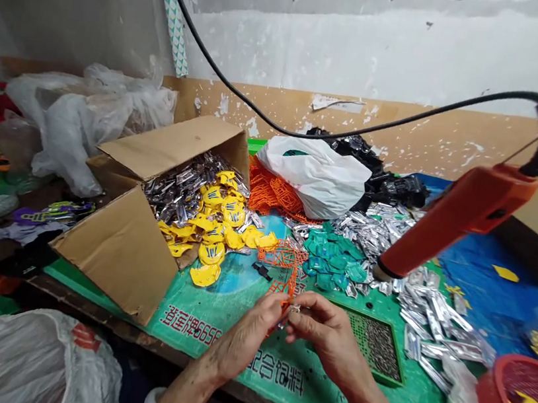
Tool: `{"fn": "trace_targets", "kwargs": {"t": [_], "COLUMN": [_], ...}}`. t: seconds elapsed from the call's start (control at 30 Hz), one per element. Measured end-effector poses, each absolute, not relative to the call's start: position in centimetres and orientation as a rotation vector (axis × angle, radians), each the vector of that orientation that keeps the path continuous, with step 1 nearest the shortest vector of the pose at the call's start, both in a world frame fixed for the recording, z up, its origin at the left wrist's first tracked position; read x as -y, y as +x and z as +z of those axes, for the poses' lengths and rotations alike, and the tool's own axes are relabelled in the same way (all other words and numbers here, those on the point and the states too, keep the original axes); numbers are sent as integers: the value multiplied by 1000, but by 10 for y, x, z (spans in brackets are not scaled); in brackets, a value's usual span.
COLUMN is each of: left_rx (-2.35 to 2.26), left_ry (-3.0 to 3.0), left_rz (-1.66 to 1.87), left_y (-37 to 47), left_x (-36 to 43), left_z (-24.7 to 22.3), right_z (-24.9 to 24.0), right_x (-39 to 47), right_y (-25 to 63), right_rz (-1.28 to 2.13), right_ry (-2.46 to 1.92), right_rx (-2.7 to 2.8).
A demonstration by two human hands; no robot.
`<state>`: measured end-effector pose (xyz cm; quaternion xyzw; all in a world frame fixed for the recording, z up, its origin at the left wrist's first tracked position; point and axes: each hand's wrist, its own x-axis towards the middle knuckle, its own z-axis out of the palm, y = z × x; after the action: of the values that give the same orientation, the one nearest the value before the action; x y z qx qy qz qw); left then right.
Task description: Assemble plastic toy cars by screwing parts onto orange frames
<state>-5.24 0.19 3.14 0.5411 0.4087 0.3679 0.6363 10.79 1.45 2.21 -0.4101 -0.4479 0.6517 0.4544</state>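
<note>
a person's bare hands meet over a green printed sheet (176,292) at the near edge of a cluttered worktable, the left hand (247,335) with thumb and fingers closed on an orange openwork piece (284,305), the right hand (325,335) pinching a small pale part (295,308) against it between thumb and forefinger. the orange piece, partly hidden by the fingers, sits between the two hands, near the center of the scene. just right of the right hand lies a green tray (390,380) of small dark pieces (382,344); beyond it, a red tool (451,220) hangs tilted from a black cable (385,121) above scattered silvery strips (432,321). at left, an open cardboard box (116,250) spills yellow pieces (211,253) and shiny ones, while teal pieces (334,257) lie heaped beyond the hands, a white plastic bag (313,174) farther off and a red basket (493,386) at near right.
</note>
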Motion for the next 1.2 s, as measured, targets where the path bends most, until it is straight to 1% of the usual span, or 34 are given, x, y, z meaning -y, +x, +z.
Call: {"fn": "trace_targets", "kwargs": {"t": [0.1, 0.23, 0.3, 0.43, 0.53, 0.63, 0.73, 0.87, 1.07, 1.2], "left_rx": [-1016, -1095, -1099, -1134, -1138, -1092, -1101, -1060, -942, -906], "left_ry": [1634, 1986, 2105, 2299, 2321, 2288, 2225, 2237, 2437, 2513], "left_rz": [745, 776, 795, 756, 750, 805, 949, 1093, 1077, 1127], "left_y": [-51, -46, -44, -45, -46, -45, -45, -45, -46, -44], "left_x": [-1, 0, 0, 1, 1, 1, 3, 4, 8, 10], "left_z": [30, 23, 21, 19, 18, 20, 20, 18, 21, 22], "right_z": [16, 11, 9, 6, 6, 8, 8, 7, 8, 6], "right_x": [-9, -3, -1, 5, 8, 8, 9, 13, 21, 23], "right_y": [111, 112, 112, 111, 110, 112, 118, 124, 126, 127], "right_rz": [1568, 1428, 1203, 551, 285, 182, 85, 30, -62, -50], "right_ry": [-980, -949, -941, -906, -954, -1008, -1024, -991, -1023, -1029], "right_rx": [1103, 1167, 1344, 1684, 1754, 1809, 1841, 1874, 1941, 1903]}}
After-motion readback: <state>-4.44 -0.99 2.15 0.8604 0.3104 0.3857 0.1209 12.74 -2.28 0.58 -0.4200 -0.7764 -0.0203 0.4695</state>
